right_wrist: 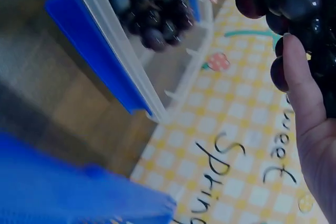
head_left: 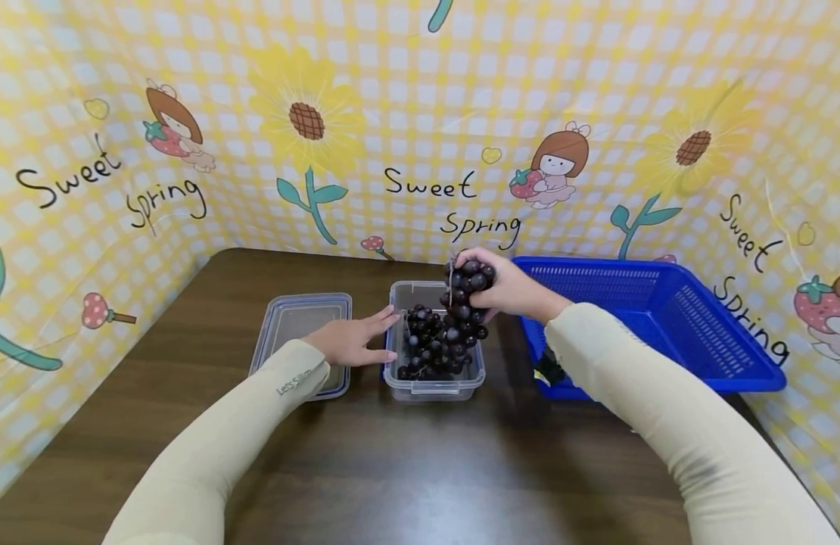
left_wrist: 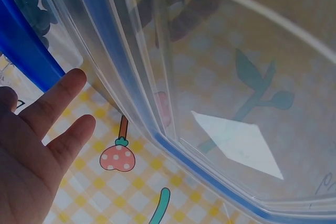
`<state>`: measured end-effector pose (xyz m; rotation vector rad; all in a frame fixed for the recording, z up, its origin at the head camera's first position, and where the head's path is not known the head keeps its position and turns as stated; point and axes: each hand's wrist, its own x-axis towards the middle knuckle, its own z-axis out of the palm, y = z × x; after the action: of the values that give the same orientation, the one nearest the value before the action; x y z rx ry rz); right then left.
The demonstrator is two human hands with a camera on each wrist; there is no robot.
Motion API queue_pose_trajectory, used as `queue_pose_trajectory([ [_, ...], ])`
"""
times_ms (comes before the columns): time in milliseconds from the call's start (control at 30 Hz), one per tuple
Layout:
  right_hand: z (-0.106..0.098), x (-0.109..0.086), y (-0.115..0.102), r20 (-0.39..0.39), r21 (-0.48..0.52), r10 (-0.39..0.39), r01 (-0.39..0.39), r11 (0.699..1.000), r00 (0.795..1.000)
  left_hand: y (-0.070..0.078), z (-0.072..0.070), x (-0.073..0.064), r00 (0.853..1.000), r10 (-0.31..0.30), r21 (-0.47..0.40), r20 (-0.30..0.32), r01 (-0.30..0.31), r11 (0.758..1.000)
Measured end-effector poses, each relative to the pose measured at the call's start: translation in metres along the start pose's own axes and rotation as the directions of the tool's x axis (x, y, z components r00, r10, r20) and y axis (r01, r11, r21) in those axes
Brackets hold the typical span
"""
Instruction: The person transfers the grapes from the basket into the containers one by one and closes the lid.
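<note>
A bunch of dark grapes (head_left: pixel 469 284) hangs from my right hand (head_left: pixel 510 288), which grips it over the right side of a clear plastic container (head_left: pixel 437 388). More dark grapes (head_left: pixel 423 344) lie inside the container, and the lower end of the held bunch overlaps them in the head view. In the right wrist view the thumb (right_wrist: pixel 299 77) presses against the held grapes. My left hand (head_left: pixel 345 341) has its fingers spread, with the fingertips right at the container's left rim. Beneath the left wrist lies a clear lid (head_left: pixel 307 314) with a blue seal, partly covered by the sleeve.
A blue plastic basket (head_left: pixel 706 333) stands right of the container, partly behind the right forearm. A small black and yellow item (head_left: pixel 548 369) shows at its near left corner. Checked cloth (head_left: pixel 393 113) hangs behind the brown wooden table (head_left: pixel 406 469).
</note>
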<state>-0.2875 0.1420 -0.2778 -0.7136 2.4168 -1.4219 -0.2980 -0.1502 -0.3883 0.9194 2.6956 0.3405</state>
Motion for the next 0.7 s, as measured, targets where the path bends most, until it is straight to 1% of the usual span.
queue_pose_trajectory([
  [67,0.008,0.001,0.004,0.024,-0.011,0.016,-0.016,1.0,1.0,0.0,0.0,-0.001,1.0,-0.002,-0.003,0.005,0.002,1.0],
  [133,0.014,0.002,0.009,0.027,-0.03,0.036,-0.035,0.999,0.999,0.0,0.0,-0.002,1.0,-0.004,-0.011,0.008,0.004,1.0],
  [267,0.02,0.0,0.019,-0.033,-0.059,0.079,-0.081,0.995,0.996,0.001,-0.001,-0.001,1.0,-0.009,-0.002,0.004,0.009,1.0],
  [333,0.022,-0.001,0.024,-0.065,-0.052,0.1,-0.103,0.993,0.993,0.002,-0.001,-0.001,1.0,-0.016,0.001,0.008,0.016,1.0],
  [400,0.023,-0.002,0.029,-0.077,-0.036,0.12,-0.123,0.992,0.99,0.001,-0.001,-0.002,1.0,-0.018,0.005,0.011,0.018,1.0],
  [500,0.027,-0.001,0.035,-0.066,-0.012,0.134,-0.135,0.991,0.989,0.001,-0.001,-0.002,1.0,-0.018,0.008,0.013,0.018,1.0],
  [700,0.035,-0.002,0.042,-0.04,-0.009,0.148,-0.148,0.989,0.988,0.0,0.0,-0.002,1.0,-0.007,0.002,0.011,0.007,1.0],
])
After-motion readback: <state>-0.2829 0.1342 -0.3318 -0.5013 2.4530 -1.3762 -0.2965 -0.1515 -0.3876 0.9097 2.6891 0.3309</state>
